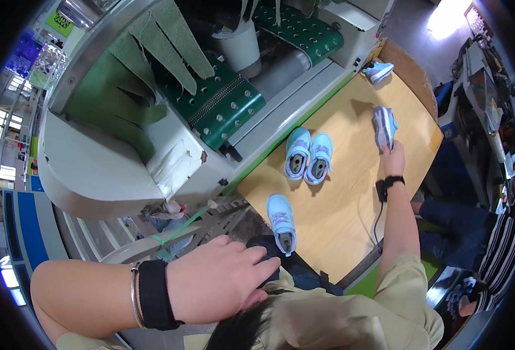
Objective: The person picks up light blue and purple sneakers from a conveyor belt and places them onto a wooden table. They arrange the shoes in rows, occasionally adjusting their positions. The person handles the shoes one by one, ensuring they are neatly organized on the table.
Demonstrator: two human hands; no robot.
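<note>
My right hand (392, 158) reaches over the right part of the wooden table and grips a light blue and grey child's sneaker (383, 125) by one end. Nearer me, my left hand (222, 280) hangs in front of my body with loosely bent fingers, thumb and forefinger apart, and no object shows in it. Two light blue sneakers (297, 153) (319, 157) stand side by side mid-table. Closest to my left hand is a single light blue sneaker (280, 219) at the table's near left edge. Another small sneaker (379, 72) lies at the far corner.
A machine with green perforated conveyor belts (225, 111) and hanging green flaps (167, 44) borders the table (339, 216) on the left. A cardboard wall (412, 76) edges the far right. At the right stands another person in a striped sleeve (505, 254). A cable runs from my right wristband.
</note>
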